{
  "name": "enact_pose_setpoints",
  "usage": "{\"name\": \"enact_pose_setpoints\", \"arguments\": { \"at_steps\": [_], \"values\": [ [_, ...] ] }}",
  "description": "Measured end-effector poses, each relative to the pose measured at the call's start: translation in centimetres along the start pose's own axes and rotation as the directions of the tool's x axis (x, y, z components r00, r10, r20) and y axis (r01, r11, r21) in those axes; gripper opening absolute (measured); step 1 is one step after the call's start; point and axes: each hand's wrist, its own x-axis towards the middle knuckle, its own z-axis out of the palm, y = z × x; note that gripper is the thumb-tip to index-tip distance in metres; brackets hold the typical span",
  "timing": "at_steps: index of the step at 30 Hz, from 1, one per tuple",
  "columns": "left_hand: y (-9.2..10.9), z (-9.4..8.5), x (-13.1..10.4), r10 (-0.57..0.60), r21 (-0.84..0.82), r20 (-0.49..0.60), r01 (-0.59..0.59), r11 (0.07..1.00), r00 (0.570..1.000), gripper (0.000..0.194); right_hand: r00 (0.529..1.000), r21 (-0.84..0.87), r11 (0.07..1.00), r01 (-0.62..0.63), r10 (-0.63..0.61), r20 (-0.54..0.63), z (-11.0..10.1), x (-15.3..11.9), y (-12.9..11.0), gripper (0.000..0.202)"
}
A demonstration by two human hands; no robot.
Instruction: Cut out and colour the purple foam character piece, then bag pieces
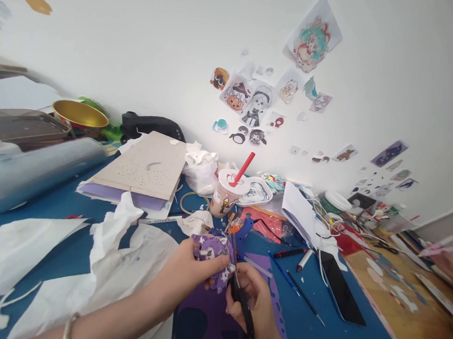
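My left hand [199,264] is closed on a small purple plush-like piece [214,251] with white stars and a face on it. In my right hand [257,297] are black-handled scissors [241,301], their blades pointing up along the right edge of the purple piece. Whether the blades touch it I cannot tell. Beneath both hands lies a sheet of purple felt-like material [199,319] with shapes cut out. Just behind the scissors stands a blue glue gun [245,236], partly hidden by them.
A drink cup [224,198] with a red straw stands behind my hands. Crumpled white paper [133,256] spreads to the left. On the right lie a phone [340,291], pens [290,253] and a thin tool [306,298]. Another person's hand [448,265] shows at the far right.
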Motion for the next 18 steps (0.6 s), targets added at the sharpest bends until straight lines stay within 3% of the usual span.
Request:
{"name": "enact_pose_setpoints", "arguments": {
  "at_steps": [5,11,18],
  "values": [
    [-0.1,0.0,0.0,-0.007,-0.001,-0.010,0.007,1.000,1.000,0.024,1.000,0.054,0.999,0.008,-0.008,0.004,0.0,0.0,0.0,0.063],
    [-0.3,0.1,0.1,-0.033,-0.003,-0.033,0.033,0.999,0.999,0.025,1.000,0.081,0.997,-0.009,0.011,-0.014,0.0,-0.1,0.0,0.058],
    [0.1,-0.1,0.0,-0.014,-0.019,0.015,0.015,1.000,1.000,0.024,0.999,0.124,0.992,-0.034,0.035,-0.007,-0.3,-0.3,0.9,0.060]
  ]
}}
